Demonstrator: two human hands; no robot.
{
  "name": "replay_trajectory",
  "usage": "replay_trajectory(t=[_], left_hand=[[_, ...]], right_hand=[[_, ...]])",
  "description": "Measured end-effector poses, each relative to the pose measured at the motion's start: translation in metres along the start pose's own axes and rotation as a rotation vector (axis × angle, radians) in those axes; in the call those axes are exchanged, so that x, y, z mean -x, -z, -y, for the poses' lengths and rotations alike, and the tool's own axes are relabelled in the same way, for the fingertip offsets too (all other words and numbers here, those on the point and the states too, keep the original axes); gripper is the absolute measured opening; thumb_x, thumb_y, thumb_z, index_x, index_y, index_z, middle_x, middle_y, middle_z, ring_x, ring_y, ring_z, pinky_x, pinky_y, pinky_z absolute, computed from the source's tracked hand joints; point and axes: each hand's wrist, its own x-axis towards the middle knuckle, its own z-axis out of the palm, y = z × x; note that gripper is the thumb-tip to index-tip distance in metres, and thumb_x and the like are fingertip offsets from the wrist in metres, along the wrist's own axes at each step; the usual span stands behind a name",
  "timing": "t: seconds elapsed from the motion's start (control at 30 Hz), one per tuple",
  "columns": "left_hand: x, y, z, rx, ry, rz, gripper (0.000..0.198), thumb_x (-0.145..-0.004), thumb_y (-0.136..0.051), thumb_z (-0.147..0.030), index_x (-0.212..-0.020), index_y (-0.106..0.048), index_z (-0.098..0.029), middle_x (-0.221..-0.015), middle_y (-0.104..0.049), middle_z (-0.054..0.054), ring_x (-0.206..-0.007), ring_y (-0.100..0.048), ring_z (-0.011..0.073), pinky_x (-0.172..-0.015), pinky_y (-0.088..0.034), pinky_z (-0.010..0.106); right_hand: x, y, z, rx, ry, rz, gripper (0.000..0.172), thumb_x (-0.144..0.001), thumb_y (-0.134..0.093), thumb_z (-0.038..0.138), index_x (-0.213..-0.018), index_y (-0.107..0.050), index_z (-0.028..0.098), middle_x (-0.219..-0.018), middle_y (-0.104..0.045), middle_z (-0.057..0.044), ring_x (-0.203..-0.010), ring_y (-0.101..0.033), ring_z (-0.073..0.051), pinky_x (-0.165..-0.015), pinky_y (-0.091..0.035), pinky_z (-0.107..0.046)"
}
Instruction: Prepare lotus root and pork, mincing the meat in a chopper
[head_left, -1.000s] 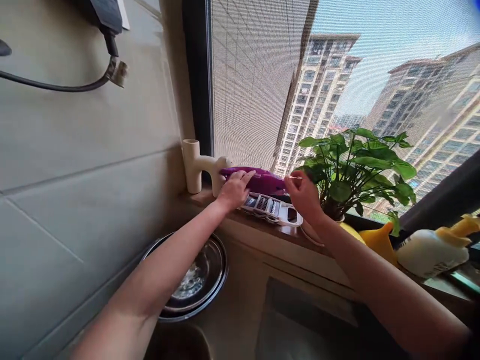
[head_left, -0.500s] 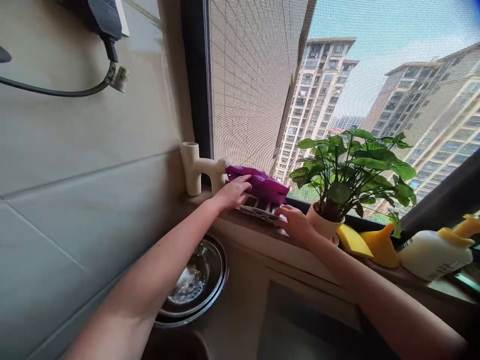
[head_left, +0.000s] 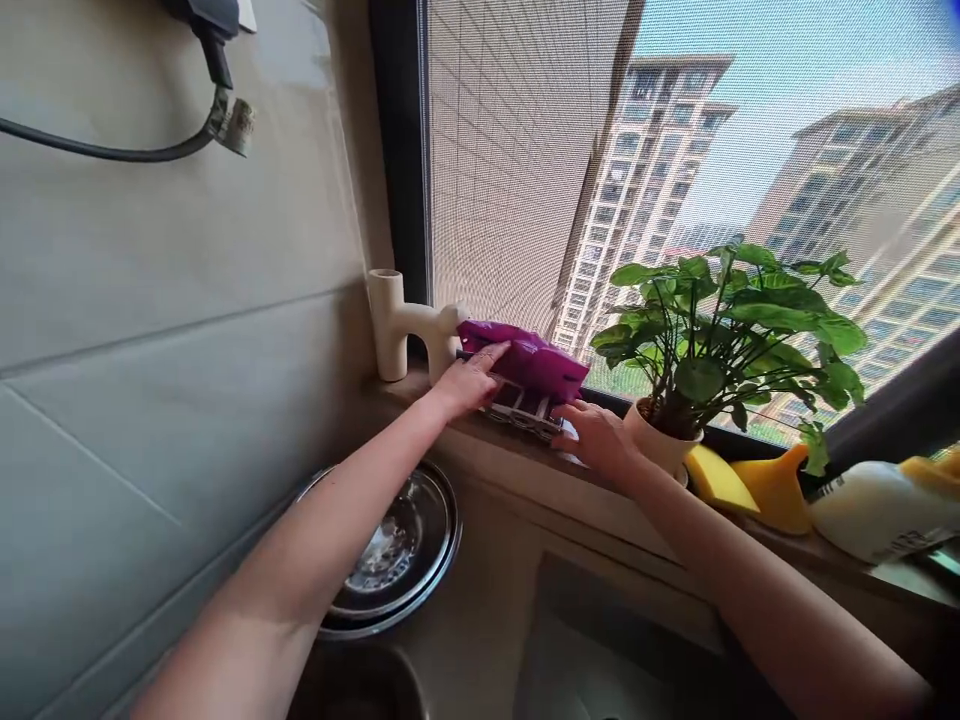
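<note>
On the window sill lies a small white openwork basket [head_left: 526, 412], and a shiny purple plastic bag [head_left: 541, 362] rests in or on top of it, against the window. My left hand [head_left: 472, 383] is at the basket's left end, its index finger stretched over the bag and the other fingers bent at the rim. At the right end, my right hand [head_left: 596, 436] has its fingers curled on the basket's edge. The undersides of both hands are hidden. Just left of the basket stands a cream branching tube-shaped vase [head_left: 388, 325].
Right of my right hand are a potted plant [head_left: 664, 435], a yellow sponge [head_left: 718, 480], a yellow object [head_left: 780, 490] and a white bottle [head_left: 885, 510]. Below my left forearm sit round metal basins [head_left: 442, 540]. A black cable [head_left: 142, 152] hangs along the tiled wall.
The whole view has shifted slightly. My left index finger now reaches straighter over the purple bag. Basket and bag keep about the same place on the sill.
</note>
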Motion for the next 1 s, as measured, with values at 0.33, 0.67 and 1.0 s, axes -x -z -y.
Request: replay_trajectory(t=[0.33, 0.67, 1.0], left_hand=[[-0.015, -0.003, -0.003, 0.062, -0.011, -0.190, 0.024, -0.089, -0.041, -0.018, -0.091, -0.065, -0.014, -0.146, -0.036, 0.010, -0.135, -0.031, 0.0208, -0.112, -0.030, 0.037], [-0.005, 0.003, -0.003, -0.039, 0.088, -0.273, 0.023, -0.086, -0.051, -0.025, -0.097, -0.070, -0.020, -0.114, -0.056, 0.010, -0.113, -0.048, 0.0263, -0.101, -0.038, 0.044], [-0.006, -0.012, 0.014, 0.086, 0.335, -0.268, 0.025, -0.081, -0.053, -0.015, -0.103, -0.064, -0.019, -0.103, -0.062, 0.008, -0.101, -0.057, 0.0237, -0.088, -0.047, 0.035]], right_hand=[[-0.016, 0.009, 0.005, 0.044, -0.235, -0.124, 0.025, -0.092, -0.045, 0.030, -0.108, -0.062, 0.022, -0.103, -0.069, -0.007, -0.090, -0.064, -0.024, -0.069, -0.041, -0.029], [-0.029, 0.013, -0.004, 0.042, -0.267, -0.134, 0.027, -0.090, -0.044, 0.033, -0.108, -0.064, 0.026, -0.093, -0.071, -0.006, -0.086, -0.064, -0.023, -0.068, -0.041, -0.030], [-0.036, 0.001, -0.012, 0.031, -0.245, -0.174, 0.029, -0.091, -0.041, 0.030, -0.111, -0.060, 0.022, -0.100, -0.067, -0.008, -0.088, -0.062, -0.024, -0.071, -0.040, -0.031]])
